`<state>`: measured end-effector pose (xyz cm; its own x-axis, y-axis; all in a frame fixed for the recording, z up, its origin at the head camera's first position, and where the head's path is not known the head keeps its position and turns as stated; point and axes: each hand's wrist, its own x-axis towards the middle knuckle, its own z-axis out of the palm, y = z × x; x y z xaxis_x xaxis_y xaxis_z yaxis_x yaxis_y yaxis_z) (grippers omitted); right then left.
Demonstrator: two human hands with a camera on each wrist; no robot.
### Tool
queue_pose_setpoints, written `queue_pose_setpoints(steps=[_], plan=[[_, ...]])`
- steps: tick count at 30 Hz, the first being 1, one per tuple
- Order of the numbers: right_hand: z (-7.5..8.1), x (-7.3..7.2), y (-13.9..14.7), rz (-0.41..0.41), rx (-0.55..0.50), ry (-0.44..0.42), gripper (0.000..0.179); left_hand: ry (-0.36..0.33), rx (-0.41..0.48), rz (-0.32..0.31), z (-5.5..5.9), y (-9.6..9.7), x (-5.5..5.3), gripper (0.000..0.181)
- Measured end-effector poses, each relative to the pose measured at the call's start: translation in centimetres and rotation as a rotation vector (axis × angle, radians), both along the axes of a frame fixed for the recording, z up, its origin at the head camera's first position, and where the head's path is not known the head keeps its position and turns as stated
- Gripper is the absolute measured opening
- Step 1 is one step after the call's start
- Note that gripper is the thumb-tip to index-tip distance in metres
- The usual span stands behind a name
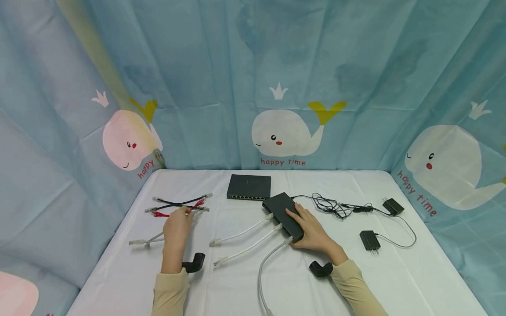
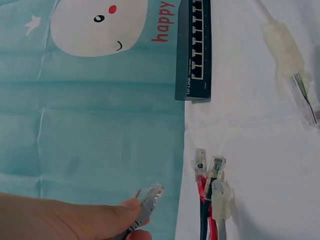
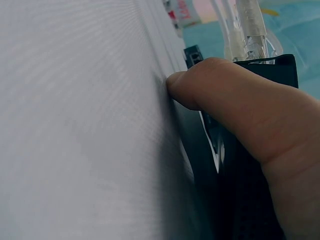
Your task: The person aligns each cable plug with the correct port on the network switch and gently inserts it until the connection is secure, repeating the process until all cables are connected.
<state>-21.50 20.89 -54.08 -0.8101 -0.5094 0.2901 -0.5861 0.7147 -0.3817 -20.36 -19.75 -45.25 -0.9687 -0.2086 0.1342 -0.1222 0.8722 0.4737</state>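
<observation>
My left hand (image 1: 178, 228) is over the group of short network cables at the left. Its thumb and fingers pinch a greyish network cable (image 2: 149, 204) just behind its clear plug. Beside it, black and red network cables (image 1: 166, 204) lie crossed on the table, with a grey cable (image 1: 148, 241) nearer me. My right hand (image 1: 312, 230) holds a black network switch (image 1: 282, 215) at its right side, fingers over the top and thumb (image 3: 215, 82) along the lower edge near the cloth. White cables (image 1: 249, 228) and a longer grey one (image 1: 261, 272) are plugged into the switch's left side.
A second black network switch (image 1: 249, 186) lies at the back middle, ports facing me. To the right are a coiled black power lead (image 1: 334, 206) and two black power adapters (image 1: 393, 206). White cloth covers the table (image 1: 395, 281); a blue whale-print curtain (image 1: 205, 87) hangs behind.
</observation>
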Motion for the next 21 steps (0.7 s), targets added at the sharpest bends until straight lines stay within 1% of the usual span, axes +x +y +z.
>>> queue_pose_setpoints(steps=[3,8,11,17,21], plan=[[0.0,0.0,-0.1,0.001,-0.002,-0.005,0.101,0.029,0.0,-0.006,0.4,0.4,0.1,0.019],[0.1,0.0,0.0,-0.005,0.001,-0.016,0.101,0.106,0.003,-0.036,0.9,1.2,0.3,0.02],[0.1,0.0,0.0,-0.009,0.0,-0.019,0.101,0.131,0.006,-0.05,1.1,1.7,0.4,0.021],[0.1,0.0,0.0,-0.011,-0.002,-0.012,0.102,0.133,0.015,-0.064,1.4,2.5,0.3,0.021],[0.1,0.0,0.0,-0.006,0.0,-0.012,0.101,0.12,0.03,-0.095,1.3,3.4,0.1,0.023]])
